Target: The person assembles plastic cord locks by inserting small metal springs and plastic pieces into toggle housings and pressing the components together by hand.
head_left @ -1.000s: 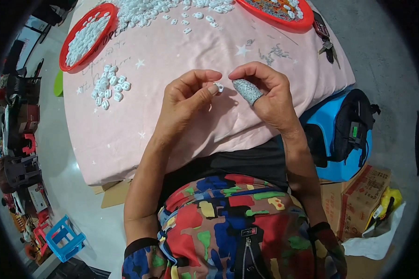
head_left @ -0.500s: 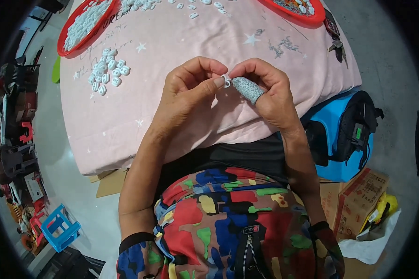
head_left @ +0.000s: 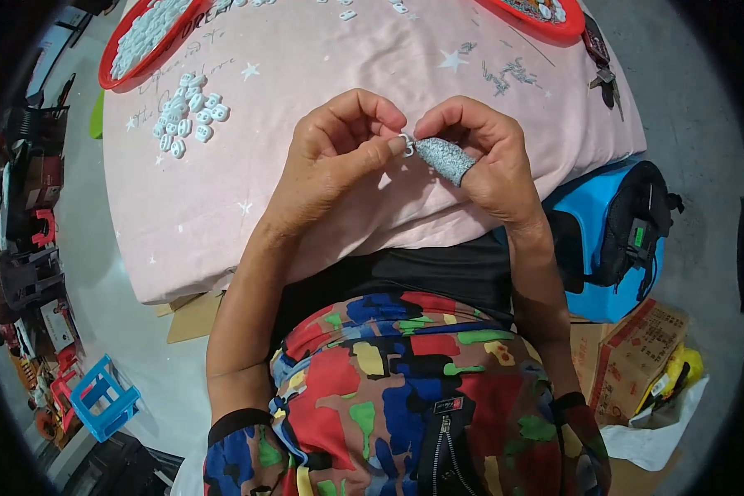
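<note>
Between the fingertips of my left hand (head_left: 339,161) is a small white plastic piece (head_left: 407,146) with a ring-like outline. Thumb and forefinger of that hand pinch its left side. My right hand (head_left: 492,165) is close beside it, fingers bent together, its thumb wrapped in a grey speckled thumb cover (head_left: 446,160). The covered tip meets the piece's right side; anything small between those fingers is too fine to make out. A loose pile of white oval pieces with holes (head_left: 174,124) lies to the left on the pink cloth. Thin grey metal pins (head_left: 517,74) are scattered at the right.
A red basin (head_left: 117,81) of white pieces stands at the far left of the pink cloth (head_left: 198,223); another red basin (head_left: 537,31) is far right, near keys (head_left: 606,80). A blue bag (head_left: 608,293), cardboard box (head_left: 641,355) and blue stool (head_left: 103,401) are on the floor.
The cloth and its contents sit slightly higher in the picture. My right hand has turned a little, its covered thumb angled lower. The white piece stays between my fingertips.
</note>
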Demonstrator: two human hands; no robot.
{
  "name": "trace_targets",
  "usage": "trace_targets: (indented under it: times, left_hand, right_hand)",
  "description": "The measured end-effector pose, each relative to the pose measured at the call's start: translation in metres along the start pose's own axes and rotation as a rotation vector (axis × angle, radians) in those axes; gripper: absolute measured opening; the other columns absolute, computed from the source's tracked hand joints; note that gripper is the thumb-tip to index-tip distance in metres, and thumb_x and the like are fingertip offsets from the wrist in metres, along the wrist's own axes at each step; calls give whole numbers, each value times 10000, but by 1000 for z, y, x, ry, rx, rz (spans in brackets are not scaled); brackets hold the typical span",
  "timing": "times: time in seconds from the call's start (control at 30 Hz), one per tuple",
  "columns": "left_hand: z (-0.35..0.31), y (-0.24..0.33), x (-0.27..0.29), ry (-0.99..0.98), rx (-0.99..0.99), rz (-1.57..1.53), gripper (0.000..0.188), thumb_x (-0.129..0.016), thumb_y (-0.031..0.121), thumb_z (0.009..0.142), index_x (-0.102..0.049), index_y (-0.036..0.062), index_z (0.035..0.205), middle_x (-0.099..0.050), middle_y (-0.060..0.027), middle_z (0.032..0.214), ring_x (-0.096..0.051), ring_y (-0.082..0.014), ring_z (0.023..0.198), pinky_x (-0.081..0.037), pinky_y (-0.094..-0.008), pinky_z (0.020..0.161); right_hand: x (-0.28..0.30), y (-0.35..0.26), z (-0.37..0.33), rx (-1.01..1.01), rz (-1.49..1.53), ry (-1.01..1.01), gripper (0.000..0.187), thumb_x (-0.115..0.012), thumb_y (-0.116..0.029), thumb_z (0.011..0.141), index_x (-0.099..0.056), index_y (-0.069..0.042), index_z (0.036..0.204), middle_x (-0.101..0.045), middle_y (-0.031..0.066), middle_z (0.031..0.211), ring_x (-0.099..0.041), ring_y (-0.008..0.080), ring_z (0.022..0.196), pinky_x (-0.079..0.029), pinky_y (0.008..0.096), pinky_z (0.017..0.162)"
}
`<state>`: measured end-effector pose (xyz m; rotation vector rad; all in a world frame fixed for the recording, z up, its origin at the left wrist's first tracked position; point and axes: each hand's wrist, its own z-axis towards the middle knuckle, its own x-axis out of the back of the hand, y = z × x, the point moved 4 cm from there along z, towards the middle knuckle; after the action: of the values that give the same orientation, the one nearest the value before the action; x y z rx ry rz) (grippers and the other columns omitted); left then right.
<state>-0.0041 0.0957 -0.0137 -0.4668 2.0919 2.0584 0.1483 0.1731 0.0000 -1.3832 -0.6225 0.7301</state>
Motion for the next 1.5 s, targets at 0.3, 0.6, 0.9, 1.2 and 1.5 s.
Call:
trace_targets:
  times: [0.3, 0.6, 0.9, 1.2, 1.5]
  left_hand:
    - [-3, 2, 1, -41, 75, 34, 168, -717, 24, 816, -594, 42, 930, -620, 3, 857, -570, -60, 792, -455, -198, 704]
    - [2, -1, 7, 10, 31, 17, 148, -706, 30, 836, -586, 43, 921, -623, -1, 834, -570, -64, 765, -462, -199, 684]
    - [2, 2, 8, 12, 42, 27, 133, -702, 49, 847, -591, 50, 920, -634, -5, 839, -573, -65, 758, -468, -198, 695]
    - [3, 1, 11, 53, 77, 5, 199, -702, 91, 861, -646, 12, 1035, -654, -9, 872, -578, -50, 741, -464, -174, 680]
    - [0, 5, 8, 37, 163, 136, 173, -639, 224, 929, -673, 54, 932, -658, -3, 737, -532, -32, 622, -406, -154, 570]
  right_hand:
    - [0, -6, 5, -127, -214, -112, 134, -649, 46, 821, -644, 6, 948, -626, 0, 868, -583, 51, 800, -484, 187, 728]
    - [-2, -3, 10, 14, -137, -26, 133, -640, 28, 840, -647, 12, 972, -638, 8, 885, -585, 49, 802, -484, 191, 730]
    - [5, 3, 5, -73, -321, -1, 92, -629, -11, 861, -635, -1, 952, -623, -10, 839, -561, 42, 768, -463, 192, 684]
    - [1, 1, 8, 19, -318, 49, 86, -617, 32, 837, -628, 12, 920, -603, -18, 787, -553, 41, 752, -455, 187, 676]
    - [-1, 3, 6, 50, -323, 98, 138, -629, 41, 840, -638, 6, 973, -629, 6, 859, -583, 63, 808, -472, 202, 735]
